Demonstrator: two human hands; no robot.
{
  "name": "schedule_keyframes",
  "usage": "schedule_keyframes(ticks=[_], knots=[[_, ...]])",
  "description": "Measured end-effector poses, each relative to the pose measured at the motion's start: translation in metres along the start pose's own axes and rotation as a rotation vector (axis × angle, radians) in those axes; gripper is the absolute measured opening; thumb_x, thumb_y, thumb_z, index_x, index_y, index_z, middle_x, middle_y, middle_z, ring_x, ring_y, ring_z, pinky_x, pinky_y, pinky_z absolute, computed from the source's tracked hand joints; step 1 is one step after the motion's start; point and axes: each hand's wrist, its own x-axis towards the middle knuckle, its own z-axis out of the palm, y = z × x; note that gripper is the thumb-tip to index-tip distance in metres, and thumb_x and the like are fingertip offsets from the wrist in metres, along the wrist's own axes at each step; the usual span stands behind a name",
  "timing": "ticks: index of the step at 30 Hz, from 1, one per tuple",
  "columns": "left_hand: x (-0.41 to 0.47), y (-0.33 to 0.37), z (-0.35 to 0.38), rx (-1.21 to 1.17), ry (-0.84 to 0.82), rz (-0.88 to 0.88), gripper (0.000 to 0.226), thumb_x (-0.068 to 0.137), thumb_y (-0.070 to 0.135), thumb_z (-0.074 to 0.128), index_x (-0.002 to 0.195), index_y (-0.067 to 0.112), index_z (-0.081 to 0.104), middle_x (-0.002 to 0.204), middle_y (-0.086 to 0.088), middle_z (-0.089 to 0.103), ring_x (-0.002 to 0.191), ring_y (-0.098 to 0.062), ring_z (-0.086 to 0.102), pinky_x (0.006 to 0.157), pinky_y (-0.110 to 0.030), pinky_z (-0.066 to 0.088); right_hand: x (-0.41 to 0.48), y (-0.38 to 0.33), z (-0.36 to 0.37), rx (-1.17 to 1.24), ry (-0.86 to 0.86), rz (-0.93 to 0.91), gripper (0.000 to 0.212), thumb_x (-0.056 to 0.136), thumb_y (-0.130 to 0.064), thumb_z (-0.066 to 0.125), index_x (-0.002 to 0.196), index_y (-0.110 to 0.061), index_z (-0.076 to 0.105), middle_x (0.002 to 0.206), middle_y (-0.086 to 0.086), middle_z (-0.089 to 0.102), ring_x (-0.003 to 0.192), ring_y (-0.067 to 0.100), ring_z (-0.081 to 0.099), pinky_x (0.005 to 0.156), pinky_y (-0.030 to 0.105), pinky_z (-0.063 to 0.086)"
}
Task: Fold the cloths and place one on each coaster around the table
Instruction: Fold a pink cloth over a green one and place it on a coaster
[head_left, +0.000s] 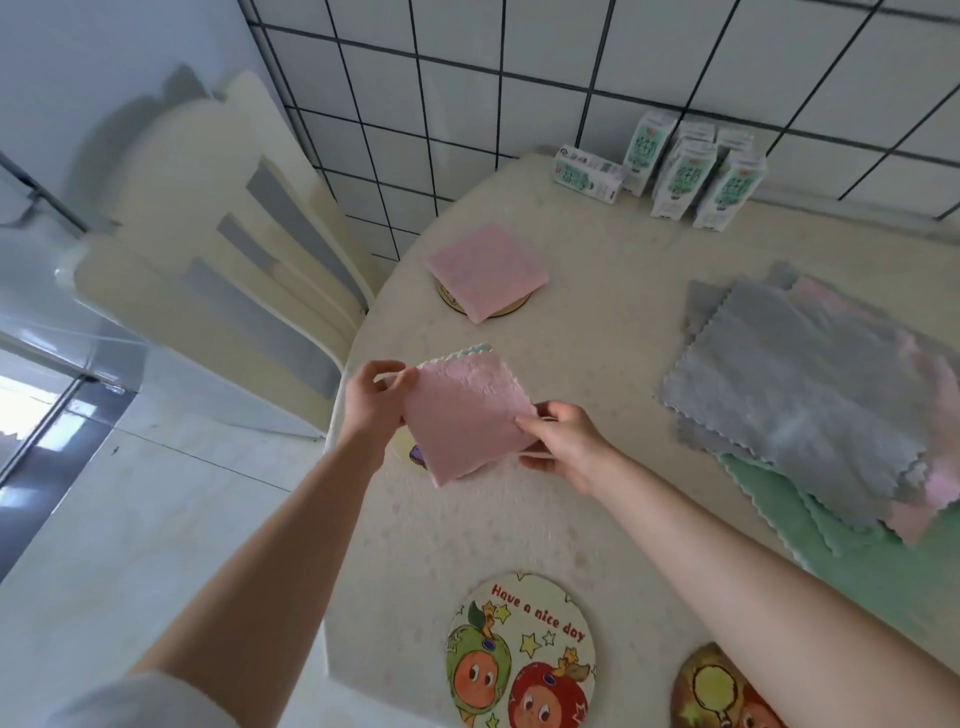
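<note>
At frame centre, the left hand (375, 400) and right hand (563, 441) each pinched an edge of the folded pink cloth (470, 418) — light, limp, likely to unfold unless held by 2 opposite edges — above a half-hidden coaster (410, 453).

— What did the hands have?
— The left hand (376, 400) and right hand (566, 441) each pinched an edge of a folded pink cloth (467, 421) over the table (597, 332) edge. A coaster (410, 454) lay half hidden beneath it.
— And farther off?
— A second cloth (488, 267), pink and folded, lay on a far coaster (452, 301). Cartons (685, 176) stood by the tiled wall (519, 62), one on its side.
— The rest?
— A pile (810, 395) of grey, pink and green cloths lay at the right. A fruit coaster (522, 660) and a fourth coaster (717, 691) sat nearest. A chair (218, 249) stood left.
</note>
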Motion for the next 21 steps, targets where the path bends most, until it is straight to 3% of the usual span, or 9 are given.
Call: schedule_keyframes(ticks=[4,10,13,15,17,21], knots=[[0.034,0.008,-0.006,0.070,-0.018,-0.014,0.029,0.084,0.021,0.070,0.110,0.012,0.060,0.097,-0.006,0.063,0.084,-0.022,0.063,0.073,-0.037,0.057,0.028,-0.008,0.016,-0.041,0.026,0.009,0.005,0.088,-0.010,0.058,0.092,-0.010,0.058,0.086,0.008,0.061,0.072,0.021,0.062,0.062,0.030,0.055],[0.046,-0.016,-0.028,0.226,-0.013,-0.068,0.032,0.079,0.000,0.072,0.108,0.006,0.061,0.095,-0.012,0.065,0.076,-0.026,0.067,0.070,-0.033,0.057,0.052,0.003,0.024,-0.139,0.121,0.040,0.012,0.081,-0.004,0.057,0.078,-0.016,0.058,0.083,0.008,0.063,0.073,0.025,0.066,0.075,0.043,0.059],[0.042,-0.030,-0.039,0.230,0.065,-0.120,0.020,0.082,-0.002,0.064,0.101,0.005,0.065,0.088,-0.013,0.069,0.068,-0.023,0.067,0.068,-0.028,0.057,0.053,0.006,0.026,-0.129,0.137,0.057,0.007,0.083,-0.007,0.060,0.080,-0.014,0.058,0.079,0.010,0.065,0.067,0.024,0.065,0.067,0.039,0.059],[0.038,-0.038,-0.042,0.203,0.029,-0.155,0.013,0.085,0.003,0.063,0.097,0.003,0.066,0.087,-0.015,0.070,0.071,-0.025,0.067,0.072,-0.032,0.058,0.050,0.006,0.026,-0.071,0.132,0.080,0.006,0.085,-0.004,0.059,0.082,-0.010,0.058,0.073,0.011,0.064,0.063,0.023,0.062,0.055,0.032,0.054],[0.034,-0.040,-0.042,0.187,-0.031,-0.169,0.010,0.087,0.013,0.065,0.093,0.005,0.068,0.086,-0.015,0.071,0.076,-0.027,0.066,0.078,-0.037,0.058,0.048,0.004,0.025,-0.036,0.124,0.090,0.002,0.085,-0.003,0.059,0.086,-0.005,0.059,0.070,0.012,0.063,0.061,0.022,0.060,0.053,0.030,0.051],[0.036,-0.034,-0.033,0.144,0.006,-0.146,0.015,0.084,0.018,0.071,0.091,0.005,0.070,0.086,-0.014,0.071,0.073,-0.025,0.066,0.075,-0.033,0.058,0.047,0.005,0.022,-0.056,0.109,0.090,0.008,0.081,-0.013,0.063,0.087,-0.007,0.062,0.081,0.013,0.068,0.070,0.026,0.066,0.072,0.042,0.057]])
